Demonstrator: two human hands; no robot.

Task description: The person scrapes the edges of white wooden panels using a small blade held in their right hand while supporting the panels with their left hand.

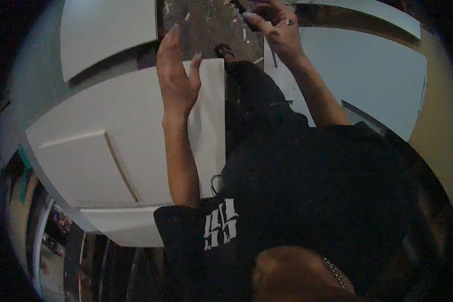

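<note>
2 hands: L hand (pixel 176 83), upper ctr-left, open, nothing held, by 1 lg white panel (pixel 131 116) w/ 1 smaller board (pixel 88 163), mid-left. R hand (pixel 281 34), top ctr-right, fingers curled round 1 dark item (pixel 242 8), kind unclear.

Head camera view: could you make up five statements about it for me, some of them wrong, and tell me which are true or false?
1. The left hand is clenched in a fist. False: the left hand is open, with nothing visible in its grasp.
2. The right hand holds a dark object. True, though its kind is unclear.
3. A smaller white board lies on a large white panel. True.
4. The person's shirt is bright red. False: it is black.
5. Pale scraps lie on the floor. True.
</note>
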